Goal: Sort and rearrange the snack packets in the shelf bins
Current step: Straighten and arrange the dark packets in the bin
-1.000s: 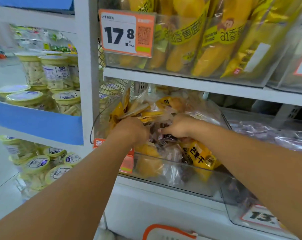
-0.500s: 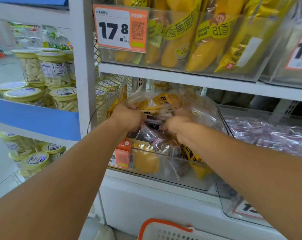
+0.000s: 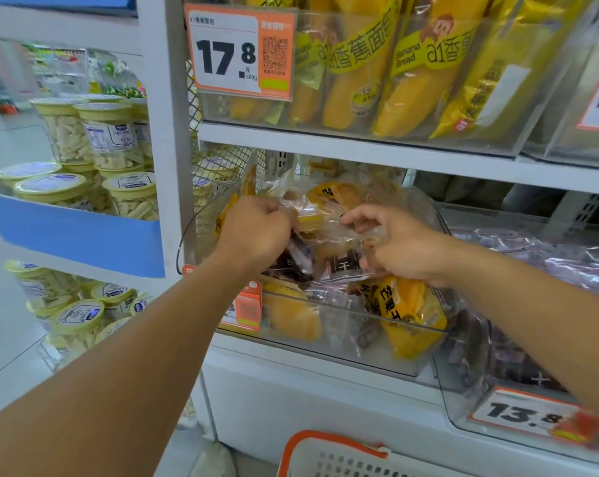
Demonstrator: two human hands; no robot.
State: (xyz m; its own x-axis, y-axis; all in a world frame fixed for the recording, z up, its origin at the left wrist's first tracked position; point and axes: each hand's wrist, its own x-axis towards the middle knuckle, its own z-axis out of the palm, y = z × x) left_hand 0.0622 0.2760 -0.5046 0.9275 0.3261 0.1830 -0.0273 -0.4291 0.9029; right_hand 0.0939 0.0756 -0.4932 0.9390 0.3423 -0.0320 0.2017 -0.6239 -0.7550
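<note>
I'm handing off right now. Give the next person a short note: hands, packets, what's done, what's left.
Left hand: closed on packets at the left of the clear bin.
Right hand: pinching clear wrappers at the middle.
Packets: yellow mango packets and dark packets are mixed in one heap.
Done: nothing visibly sorted.
Left: separate the two kinds and tidy the bin.

Snack packets: glossy, crinkled clear plastic film. Bin: smooth transparent rigid plastic. Side panel: white wire mesh; shelf edge: matt white.
</note>
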